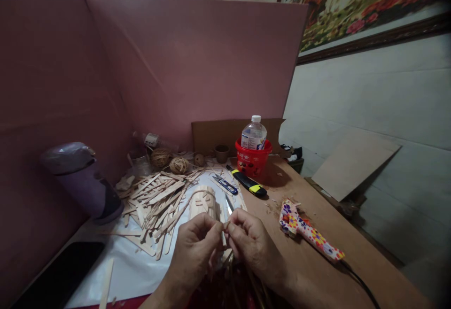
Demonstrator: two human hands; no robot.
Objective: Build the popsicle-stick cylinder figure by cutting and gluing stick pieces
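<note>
My left hand (199, 241) and my right hand (252, 241) meet at the front of the table, thumbs and forefingers pinched together. Between the fingertips is a small, thin brownish piece (226, 225); its exact kind is unclear. Just beyond my left hand stands a pale wooden cylinder (202, 201) made of craft sticks, with a band round its top and small pieces on its side. A pointed metal blade (229, 204) shows past my right fingers. Thin strands hang dimly below my hands, and the lower fingers are partly hidden.
Craft sticks (160, 201) lie heaped at left, before twine balls (179, 165). Thread snips (225, 184), a utility knife (248, 183) and a red bucket (253, 158) holding a bottle (254, 135) stand beyond. A flowered glue gun (310, 231) with cord lies right; a purple tumbler (84, 182) leans left.
</note>
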